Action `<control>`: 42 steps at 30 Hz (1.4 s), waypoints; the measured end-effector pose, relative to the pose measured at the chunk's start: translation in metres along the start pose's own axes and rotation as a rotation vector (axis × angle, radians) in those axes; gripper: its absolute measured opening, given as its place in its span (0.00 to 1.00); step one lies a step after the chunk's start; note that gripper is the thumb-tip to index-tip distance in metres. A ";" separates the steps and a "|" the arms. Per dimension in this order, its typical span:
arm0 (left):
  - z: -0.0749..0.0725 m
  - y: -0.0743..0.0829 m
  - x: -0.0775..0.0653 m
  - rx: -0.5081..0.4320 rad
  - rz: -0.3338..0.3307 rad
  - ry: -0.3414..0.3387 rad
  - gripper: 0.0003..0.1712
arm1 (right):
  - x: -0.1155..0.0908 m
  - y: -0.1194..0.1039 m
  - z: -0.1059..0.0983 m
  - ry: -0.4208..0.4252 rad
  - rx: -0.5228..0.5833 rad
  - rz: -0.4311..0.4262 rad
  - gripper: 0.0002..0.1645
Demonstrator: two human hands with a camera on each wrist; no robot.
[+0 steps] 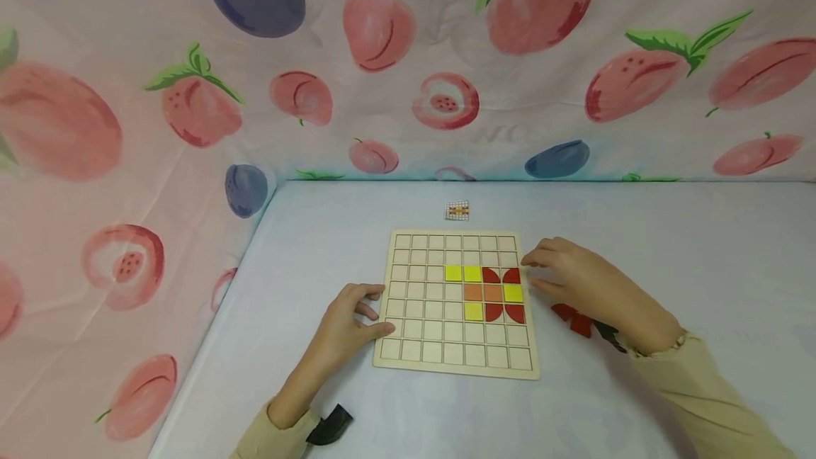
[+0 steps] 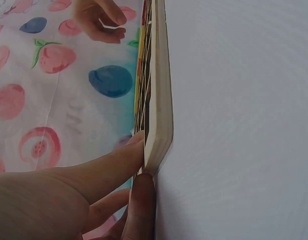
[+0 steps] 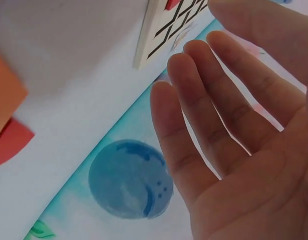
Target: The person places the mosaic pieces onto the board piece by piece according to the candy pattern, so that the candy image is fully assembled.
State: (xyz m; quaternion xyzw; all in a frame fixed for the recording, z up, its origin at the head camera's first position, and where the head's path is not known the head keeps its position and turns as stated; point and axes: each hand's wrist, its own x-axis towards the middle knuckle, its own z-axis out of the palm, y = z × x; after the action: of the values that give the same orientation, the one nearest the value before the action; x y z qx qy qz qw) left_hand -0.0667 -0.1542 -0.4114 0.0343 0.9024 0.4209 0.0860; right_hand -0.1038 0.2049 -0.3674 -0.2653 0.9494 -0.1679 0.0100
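Loose-tile risk: the right wrist is lying close to the loose red tiles [image 1: 579,324], so a low sweep of the sleeve [image 1: 707,388] or black strap [image 1: 608,333] could be scattering them.
Board-shift risk: the left hand [image 1: 341,324] is holding the edge; a tug or tilt there could be jolting tiles out of their cells.
Fingertip risk: the right hand [image 1: 576,278] is hovering near the red corner tiles; a careless brush could be turning one.
Left hand: thumb and bent fingers are clamping the board's left edge.
Right hand: its fingers are standing loosely extended, holding nothing, by the board's right edge.
Wooden grid board: the wooden grid board [image 1: 414,330] is lying flat on the white tabletop [image 1: 319,232], between the hands, below the small pattern card [image 1: 457,210].
Board's look: pale wood is showing dark grid lines and rounded corners.
Tiles: yellow squares [image 1: 474,311], orange squares [image 1: 473,292] and red quarter-rounds [image 1: 494,312] are filling middle rows toward the right.
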 end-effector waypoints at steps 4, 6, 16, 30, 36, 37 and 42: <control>0.000 0.000 0.000 -0.004 -0.004 0.003 0.35 | -0.005 0.006 -0.001 -0.005 0.008 0.000 0.17; 0.000 0.000 0.000 -0.009 -0.004 0.002 0.35 | -0.009 0.010 -0.002 -0.010 0.012 0.004 0.18; -0.001 0.001 0.000 -0.014 -0.008 -0.001 0.35 | -0.026 0.025 -0.007 -0.008 0.031 0.055 0.19; 0.000 0.002 -0.001 -0.013 -0.007 -0.003 0.35 | -0.041 0.045 0.000 -0.010 0.005 0.088 0.16; -0.001 0.002 -0.001 -0.015 -0.010 -0.002 0.35 | -0.049 0.051 0.001 0.005 0.002 0.072 0.13; -0.001 0.002 -0.001 -0.015 -0.011 -0.002 0.35 | -0.050 0.052 0.002 0.009 -0.001 0.066 0.12; 0.000 0.001 0.000 -0.016 -0.017 -0.002 0.35 | -0.052 0.057 0.004 0.010 0.004 0.059 0.12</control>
State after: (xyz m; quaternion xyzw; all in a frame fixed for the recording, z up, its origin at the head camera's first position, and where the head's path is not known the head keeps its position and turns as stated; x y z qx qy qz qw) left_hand -0.0663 -0.1537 -0.4102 0.0263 0.8991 0.4275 0.0907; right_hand -0.0869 0.2755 -0.3932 -0.2366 0.9564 -0.1708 0.0107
